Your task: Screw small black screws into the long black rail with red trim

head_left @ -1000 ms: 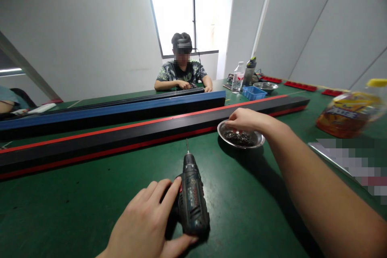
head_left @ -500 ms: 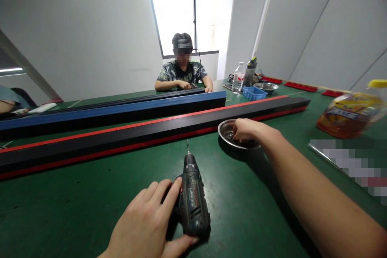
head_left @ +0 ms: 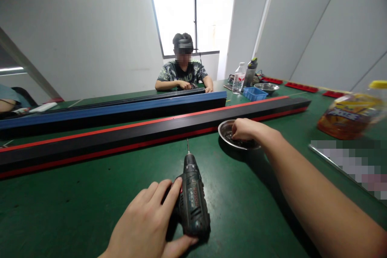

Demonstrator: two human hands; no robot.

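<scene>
Our left hand (head_left: pixel 145 225) clasps the drill (head_left: pixel 192 201) lying on the near desk (head_left: pixel 75 209). Our right hand (head_left: pixel 246 129) digs in the bowl (head_left: pixel 221 129) of screws (head_left: pixel 238 143), farther right; pinched or not, we cannot tell. Lifting one needs a tight pinch.

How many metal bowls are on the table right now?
2. One bowl sits by the red-edged rail, the right hand reaching into it, right of the drill the left hand grips; the other bowl is far off beside the blue tray. More may be hidden.
</scene>
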